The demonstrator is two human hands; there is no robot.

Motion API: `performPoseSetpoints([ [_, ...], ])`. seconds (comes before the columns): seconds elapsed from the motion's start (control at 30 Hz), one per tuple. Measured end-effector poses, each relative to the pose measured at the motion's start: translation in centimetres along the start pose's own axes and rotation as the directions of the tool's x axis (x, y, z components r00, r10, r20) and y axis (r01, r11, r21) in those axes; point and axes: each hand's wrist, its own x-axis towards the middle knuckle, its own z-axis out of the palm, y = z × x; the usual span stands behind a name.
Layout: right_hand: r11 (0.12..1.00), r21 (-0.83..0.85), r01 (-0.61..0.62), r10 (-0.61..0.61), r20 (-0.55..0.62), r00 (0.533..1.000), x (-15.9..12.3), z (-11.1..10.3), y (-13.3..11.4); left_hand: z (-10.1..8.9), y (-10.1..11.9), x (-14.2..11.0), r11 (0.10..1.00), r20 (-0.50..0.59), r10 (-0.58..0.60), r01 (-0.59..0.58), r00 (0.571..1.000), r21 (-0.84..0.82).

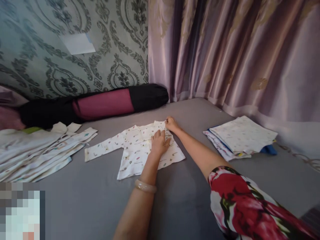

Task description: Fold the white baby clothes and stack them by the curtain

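A small white long-sleeved baby shirt [135, 150] with a scattered print lies spread on the grey bed sheet. One sleeve reaches out to the left, while the other is not seen stretched out on the right. My left hand [160, 142], below a pale bangle, rests flat on the upper part of the shirt with its fingers apart. At the shirt's upper right shoulder, my right hand [172, 124] has its fingers closed on the cloth. The fabric right under both hands is hidden.
Several light garments [45, 150] lie overlapped on the left. A stack of folded clothes [245, 135] sits on the right. A long black and maroon bag [105, 103] runs along the patterned wall, and a mauve curtain [232, 50] hangs at the back right.
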Motion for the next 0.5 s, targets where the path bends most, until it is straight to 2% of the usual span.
performPoseSetpoints([
  [0.07,1.0,-0.02,0.004,-0.004,-0.039,0.999,-0.6,-0.2,-0.7,-0.8,-0.7,0.2,0.998,-0.097,-0.065,0.065,0.993,-0.004],
  [0.17,0.99,-0.071,0.118,-0.122,-0.061,0.991,-2.6,0.3,-2.5,-1.4,-2.2,0.5,0.985,-0.165,-0.165,0.171,0.972,0.023],
  [0.27,0.972,-0.088,0.218,-0.218,0.001,0.976,-4.6,1.4,-4.3,-1.1,-3.6,0.5,0.963,-0.102,-0.259,0.265,0.96,0.05],
  [0.37,0.977,-0.094,0.192,-0.184,0.086,0.979,-5.5,2.2,-5.2,-0.6,-4.4,0.5,0.952,-0.017,-0.298,0.298,0.954,0.062],
  [0.5,0.982,-0.107,0.159,-0.145,0.128,0.981,-5.5,2.3,-5.1,-0.2,-4.6,0.6,0.945,0.011,-0.322,0.321,0.947,0.068],
])
